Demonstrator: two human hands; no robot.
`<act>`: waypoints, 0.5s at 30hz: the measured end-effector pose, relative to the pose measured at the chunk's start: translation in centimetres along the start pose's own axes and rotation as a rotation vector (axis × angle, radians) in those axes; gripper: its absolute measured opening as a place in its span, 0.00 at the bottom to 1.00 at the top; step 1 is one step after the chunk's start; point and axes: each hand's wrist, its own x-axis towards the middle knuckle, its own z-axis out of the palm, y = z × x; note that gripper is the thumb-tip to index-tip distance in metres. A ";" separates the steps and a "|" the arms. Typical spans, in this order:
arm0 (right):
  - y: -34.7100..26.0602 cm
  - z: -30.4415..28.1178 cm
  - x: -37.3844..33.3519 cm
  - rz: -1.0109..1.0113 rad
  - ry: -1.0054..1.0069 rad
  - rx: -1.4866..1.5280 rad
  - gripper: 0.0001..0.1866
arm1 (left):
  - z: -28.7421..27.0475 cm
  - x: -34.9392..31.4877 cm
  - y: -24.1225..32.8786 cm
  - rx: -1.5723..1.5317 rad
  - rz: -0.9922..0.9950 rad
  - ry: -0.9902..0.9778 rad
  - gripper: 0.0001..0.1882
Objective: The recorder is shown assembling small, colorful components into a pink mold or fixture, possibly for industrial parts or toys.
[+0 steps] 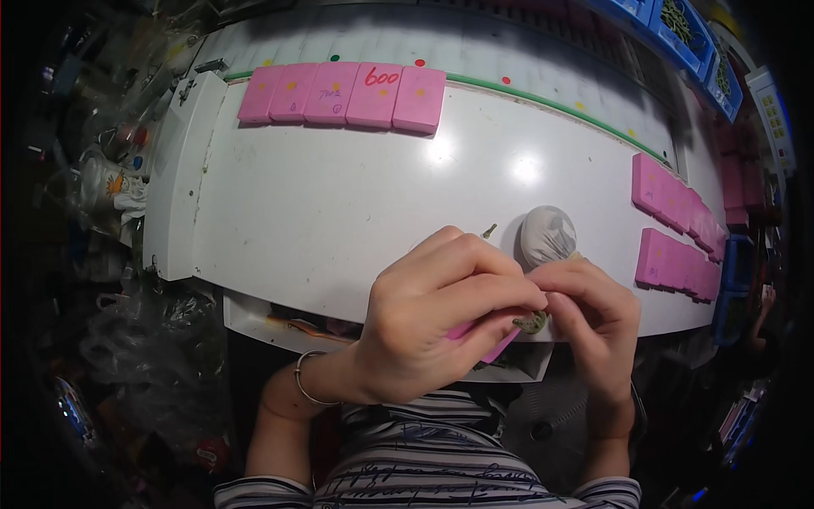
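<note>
My left hand point(449, 318), with a bracelet on its wrist, is closed, its fingertips pinched together in front of me. Under them shows a small green round piece point(531, 322), partly covered by the fingers. My right hand point(593, 318) is also closed in a pinch, its fingertips meeting the left ones; what they grip is hidden. A pink block point(502, 348) shows below and between the left fingers; whether the hand holds it is unclear. Just beyond the hands a round white cloth-wrapped bundle point(548, 234) sits on the white table point(339, 195). A tiny green piece point(489, 230) lies beside it.
Several pink blocks point(326, 93) stand in a row at the back left, and two more rows point(674, 263) at the right. Blue bins point(682, 34) with green pieces are at the upper right. A drawer point(280, 321) sticks out below the table's near edge. Plastic bags point(157, 356) hang at left.
</note>
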 end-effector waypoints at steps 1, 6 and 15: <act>-0.3 0.0 0.0 0.093 -0.008 0.232 0.10 | 0.0 0.0 0.0 0.003 0.012 -0.003 0.15; 0.1 0.1 0.5 -0.060 -0.049 0.437 0.10 | -0.1 0.1 -0.2 0.047 0.106 0.004 0.15; -1.5 -0.1 1.2 -0.227 0.006 0.481 0.08 | -0.8 2.0 0.8 -0.038 0.132 0.044 0.14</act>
